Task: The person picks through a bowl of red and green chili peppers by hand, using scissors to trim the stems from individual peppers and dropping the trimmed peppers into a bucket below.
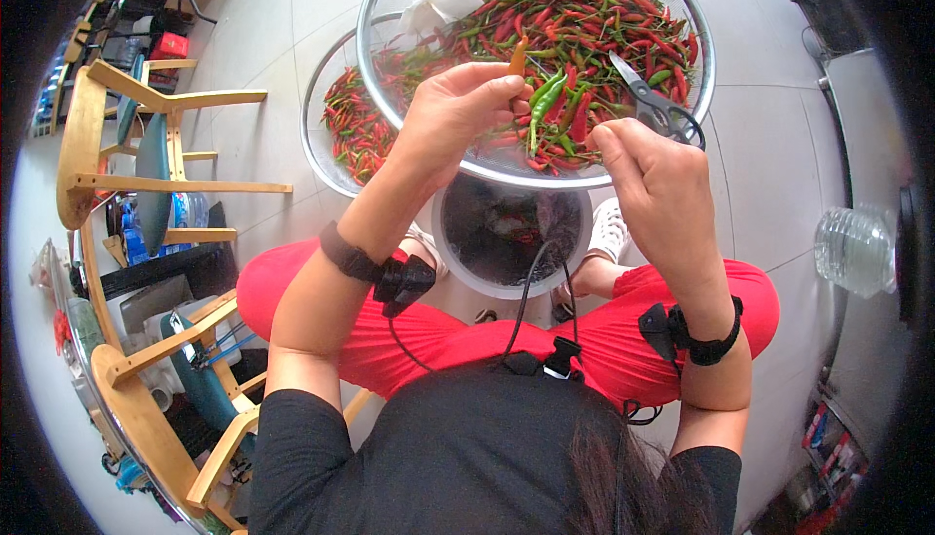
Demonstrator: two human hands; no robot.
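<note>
Between the thumb and forefinger of my left hand (467, 100) is an orange chilli pepper (518, 57), its tip pointing up. My right hand (657, 177) is bent closed just above the near rim of a large mesh sieve (703, 46). Red chillies lie by its fingertips; whether it pinches one or a stem is hidden. A heap of red and green chilli peppers (570, 5) fills much of the sieve. Green chillies (546, 103) show between my hands. Scissors (643, 89) with dark handles rest on the heap at the right, blades partly apart.
A second mesh sieve (310, 122) of smaller chillies sits lower left, partly under the first. Between my feet stands a pale bucket (442, 257) with a dark interior. White tissue (442, 9) lies in the upper sieve. Wooden chairs (164, 100) are left, a clear water bottle (853, 252) right.
</note>
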